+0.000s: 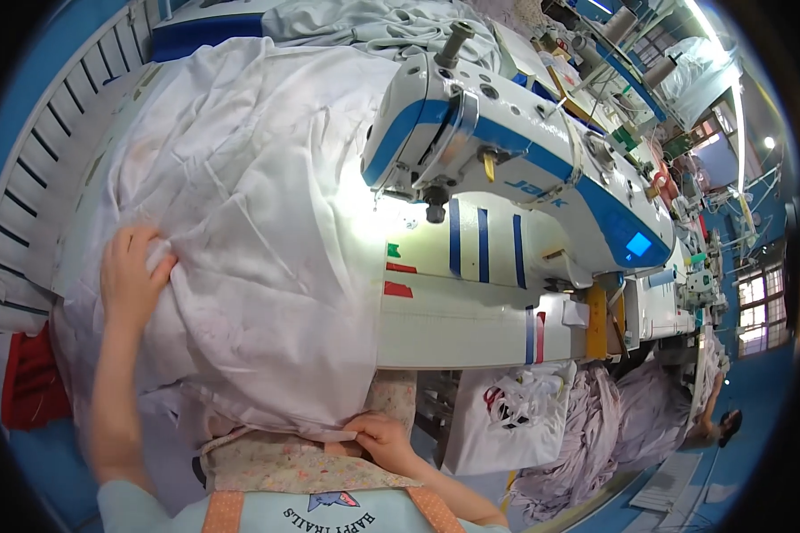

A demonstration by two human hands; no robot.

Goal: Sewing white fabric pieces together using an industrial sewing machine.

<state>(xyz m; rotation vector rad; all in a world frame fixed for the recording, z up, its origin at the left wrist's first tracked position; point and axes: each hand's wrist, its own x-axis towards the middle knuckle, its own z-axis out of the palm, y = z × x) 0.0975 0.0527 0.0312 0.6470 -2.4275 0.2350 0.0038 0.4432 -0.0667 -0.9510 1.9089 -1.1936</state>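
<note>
A large sheet of thin white fabric spreads over the left part of the sewing table and droops over its front edge toward my lap. My left hand is at the cloth's left side, its fingers curled and closed on a fold near the thumb. Down at the front edge, my right hand pinches the fabric's hem between thumb and fingers. The white and blue sewing machine stands right of the cloth, its lamp lighting the fabric beside the needle area. The cloth hides the table under it.
Blue and red tape strips mark the machine bed. A white plastic bag hangs below the table's right side, beside heaped pale fabric. Grey cloth lies behind. Red cloth sits at the left. Another person is at far right.
</note>
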